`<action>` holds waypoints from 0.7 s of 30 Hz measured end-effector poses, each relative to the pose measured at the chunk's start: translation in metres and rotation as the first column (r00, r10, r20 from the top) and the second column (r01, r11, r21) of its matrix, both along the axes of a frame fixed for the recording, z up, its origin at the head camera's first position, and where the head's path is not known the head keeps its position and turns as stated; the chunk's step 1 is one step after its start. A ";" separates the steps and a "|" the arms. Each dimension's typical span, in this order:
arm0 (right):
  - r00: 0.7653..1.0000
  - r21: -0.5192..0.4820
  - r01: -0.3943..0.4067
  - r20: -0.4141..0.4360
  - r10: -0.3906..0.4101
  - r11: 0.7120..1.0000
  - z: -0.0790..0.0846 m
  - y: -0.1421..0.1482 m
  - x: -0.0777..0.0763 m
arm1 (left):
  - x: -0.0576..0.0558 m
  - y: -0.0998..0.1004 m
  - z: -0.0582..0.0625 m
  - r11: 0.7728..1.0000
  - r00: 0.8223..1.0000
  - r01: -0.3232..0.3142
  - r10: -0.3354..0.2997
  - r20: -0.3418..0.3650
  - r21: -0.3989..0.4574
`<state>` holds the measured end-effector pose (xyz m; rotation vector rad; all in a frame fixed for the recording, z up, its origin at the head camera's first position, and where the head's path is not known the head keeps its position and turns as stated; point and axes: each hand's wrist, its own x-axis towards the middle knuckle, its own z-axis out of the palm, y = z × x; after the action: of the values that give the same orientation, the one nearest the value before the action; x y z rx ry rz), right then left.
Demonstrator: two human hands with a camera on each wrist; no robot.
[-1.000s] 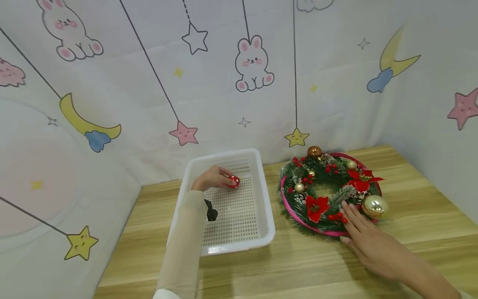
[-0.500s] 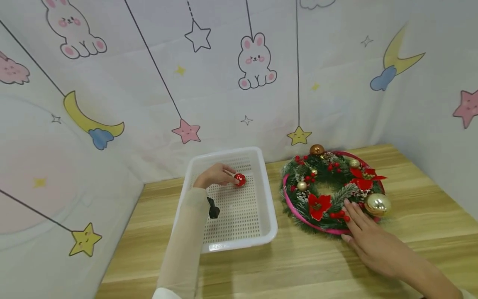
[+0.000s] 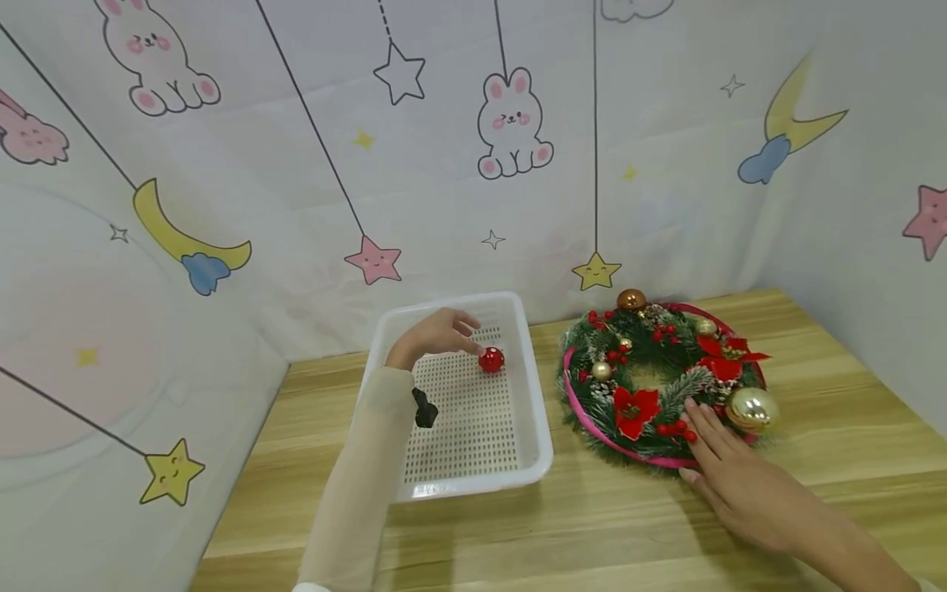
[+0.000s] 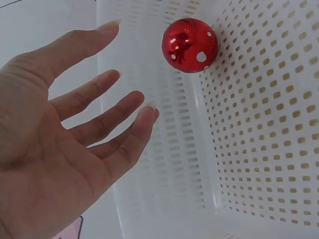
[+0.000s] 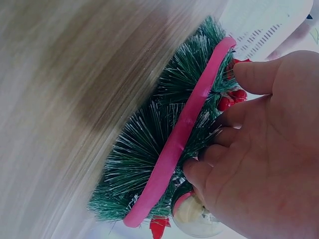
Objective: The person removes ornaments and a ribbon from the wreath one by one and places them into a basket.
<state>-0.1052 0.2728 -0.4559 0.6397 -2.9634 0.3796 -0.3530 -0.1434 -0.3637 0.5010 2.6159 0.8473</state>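
A shiny red ball ornament (image 3: 491, 360) with white dots lies on the floor of a white plastic basket (image 3: 543, 460), near its far right side. My left hand (image 3: 440, 335) hovers over the basket beside the ball. In the left wrist view, the loosely bent fingers of that hand (image 4: 65, 129) are apart from the ball (image 4: 190, 46) and hold nothing. My right hand (image 3: 750, 485) rests its extended fingers on the near right edge of a green Christmas wreath (image 3: 684, 382). A pink ribbon (image 5: 179, 132) runs along the wreath's side, close to the right fingertips.
Red poinsettias (image 3: 635, 413), berries and gold balls decorate the wreath; a large gold ball (image 3: 752, 409) sits by the right hand. A small black piece (image 3: 425, 409) shows beside the left sleeve. Behind the wooden table (image 3: 473, 547) hangs a cartoon-printed cloth (image 3: 429, 181).
My left hand has let go of the red ball and lifted off it. The ball has shifted right inside the basket. The right hand stays on the wreath.
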 end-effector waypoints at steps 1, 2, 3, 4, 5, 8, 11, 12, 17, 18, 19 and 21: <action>1.000 -0.001 0.001 0.004 -0.001 1.000 0.000 0.000 0.000 | 0.001 0.002 0.003 1.000 1.000 0.010 -0.010 -0.005 0.000; 1.000 -0.003 0.003 0.008 -0.003 1.000 0.000 0.000 0.000 | 0.002 0.003 0.006 1.000 1.000 0.020 -0.021 -0.015 -0.003; 1.000 -0.004 0.005 0.009 -0.005 1.000 0.000 0.000 0.000 | 0.003 0.005 0.009 1.000 0.999 0.030 -0.030 -0.021 -0.004; 1.000 -0.005 0.006 0.009 -0.006 1.000 0.000 0.000 0.000 | 0.005 0.007 0.012 0.999 0.999 0.039 -0.039 -0.029 -0.006; 1.000 -0.006 0.006 0.010 -0.006 1.000 0.000 0.000 0.000 | 0.007 0.010 0.015 0.999 0.998 0.050 -0.050 -0.036 -0.007; 1.000 -0.004 0.008 0.005 -0.008 1.000 0.000 0.000 0.000 | 0.013 0.018 0.026 0.997 0.996 0.080 -0.080 -0.044 -0.006; 1.000 0.000 0.006 -0.006 -0.006 1.000 -0.001 0.001 0.000 | 0.022 0.031 0.037 0.993 0.991 0.120 -0.120 -0.052 0.001; 1.000 0.001 0.004 -0.012 -0.004 1.000 -0.002 0.001 0.000 | 0.024 0.035 0.041 0.991 0.990 0.134 -0.133 -0.055 0.003; 1.000 0.002 -0.002 -0.030 0.002 1.000 -0.003 0.001 0.000 | 0.035 0.053 0.055 0.979 0.977 0.202 -0.201 -0.071 0.006; 0.999 0.002 -0.003 -0.032 0.003 1.000 -0.002 0.000 0.000 | 0.036 0.056 0.056 0.977 0.974 0.214 -0.213 -0.074 0.005; 1.000 0.002 -0.002 -0.030 0.002 1.000 -0.002 0.000 0.000 | 0.038 0.059 0.058 0.974 0.972 0.226 -0.224 -0.076 0.009; 1.000 0.002 -0.003 -0.028 0.003 1.000 -0.002 0.000 -0.001 | 0.041 0.064 0.061 0.968 0.965 0.251 -0.250 -0.079 0.011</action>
<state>-0.1057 0.2727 -0.4579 0.6441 -2.9371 0.3643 -0.3118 -0.0790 -0.3024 0.8650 2.5408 0.7867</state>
